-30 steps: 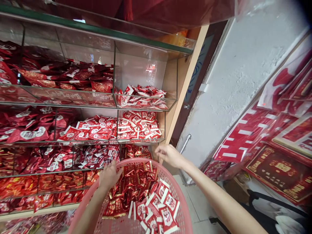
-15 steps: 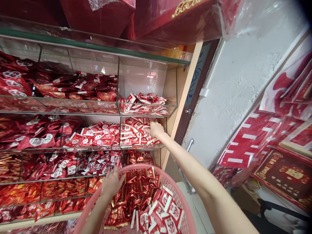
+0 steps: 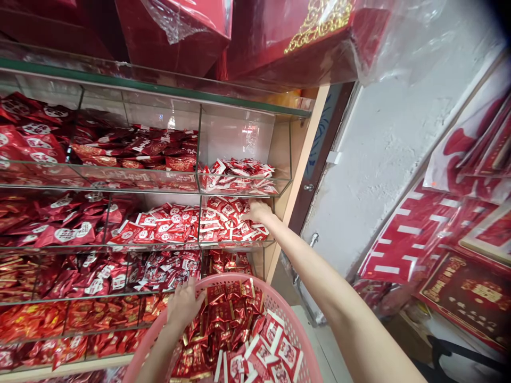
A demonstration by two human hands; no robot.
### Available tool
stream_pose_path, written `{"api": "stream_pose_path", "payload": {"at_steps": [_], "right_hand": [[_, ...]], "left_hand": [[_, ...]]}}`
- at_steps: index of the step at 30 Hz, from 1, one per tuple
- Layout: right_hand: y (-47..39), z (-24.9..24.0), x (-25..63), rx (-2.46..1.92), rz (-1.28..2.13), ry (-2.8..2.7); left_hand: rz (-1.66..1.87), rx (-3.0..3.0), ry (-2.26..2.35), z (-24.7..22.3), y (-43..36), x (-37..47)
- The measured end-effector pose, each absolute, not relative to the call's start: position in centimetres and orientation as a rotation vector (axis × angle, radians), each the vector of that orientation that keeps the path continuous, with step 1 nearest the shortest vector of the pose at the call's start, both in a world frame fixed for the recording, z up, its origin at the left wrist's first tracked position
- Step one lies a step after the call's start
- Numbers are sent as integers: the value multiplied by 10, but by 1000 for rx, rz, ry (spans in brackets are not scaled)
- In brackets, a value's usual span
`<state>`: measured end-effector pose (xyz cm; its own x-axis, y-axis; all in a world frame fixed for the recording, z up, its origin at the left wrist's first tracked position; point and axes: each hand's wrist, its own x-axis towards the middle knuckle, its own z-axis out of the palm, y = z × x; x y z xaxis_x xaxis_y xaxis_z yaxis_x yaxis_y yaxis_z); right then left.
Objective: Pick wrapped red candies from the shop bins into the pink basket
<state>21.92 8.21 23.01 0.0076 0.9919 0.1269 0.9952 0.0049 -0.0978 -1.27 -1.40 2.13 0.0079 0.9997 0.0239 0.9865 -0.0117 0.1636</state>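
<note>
A pink perforated plastic basket [image 3: 293, 306] stands in front of the shelves. It holds shiny red-and-gold wrapped packets [image 3: 221, 308] and red-and-white packets [image 3: 287, 351]. My left hand [image 3: 184, 306] is closed over the basket's back left rim, the thumb on the inner side. My right arm reaches into a glass compartment where small red-and-white packets [image 3: 223, 218] are piled. There my right hand [image 3: 259, 211] lies against the right side of the pile, fingers bent and close together. The fingertips are partly hidden, and I cannot make out what is between them.
Glass shelf dividers [image 3: 199, 149] and front lips frame several compartments of red packets. Large red boxes [image 3: 279, 48] in clear plastic sit above. A wooden side panel [image 3: 297, 181] bounds the shelf on the right, beside a white wall [image 3: 383, 133] and hanging red goods [image 3: 411, 229].
The view has tilted up slightly, so the shelves sit a little lower. My right hand stays at the same pile, with a slight shift of the fingers. My left hand remains on the basket rim.
</note>
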Motion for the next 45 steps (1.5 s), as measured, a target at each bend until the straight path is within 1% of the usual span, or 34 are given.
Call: {"api": "stream_pose_path", "payload": {"at_steps": [11, 16, 18, 20, 23, 27, 32, 35, 38, 42, 45], "right_hand": [[73, 225, 219, -2120, -109, -2093], [39, 219, 216, -1949, -264, -2001], [16, 213, 216, -1846, -256, -2008], [-11, 204, 219, -1723, -162, -2067], [-52, 183, 230, -1534, 106, -2208], [-96, 149, 248, -1434, 449, -2402], [-135, 104, 247, -1424, 637, -2577], [-148, 86, 237, -1359, 719, -2685], [-147, 85, 242, -1350, 733, -2658], [-129, 97, 277, -1484, 683, -2388], [-114, 99, 302, -1564, 766, -2201]], "left_hand": [[169, 2175, 2120, 25, -15, -12], [190, 2184, 2116, 25, -13, -12], [194, 2196, 2110, 24, -12, -13], [188, 2204, 2109, 25, -12, -12], [176, 2205, 2114, 27, -13, -11], [160, 2204, 2115, 29, -13, -10], [157, 2209, 2120, 27, -13, -10], [151, 2210, 2132, 26, -13, -10], [155, 2199, 2123, 28, -14, -10], [155, 2186, 2108, 30, -14, -9], [158, 2182, 2110, 30, -14, -10]]}}
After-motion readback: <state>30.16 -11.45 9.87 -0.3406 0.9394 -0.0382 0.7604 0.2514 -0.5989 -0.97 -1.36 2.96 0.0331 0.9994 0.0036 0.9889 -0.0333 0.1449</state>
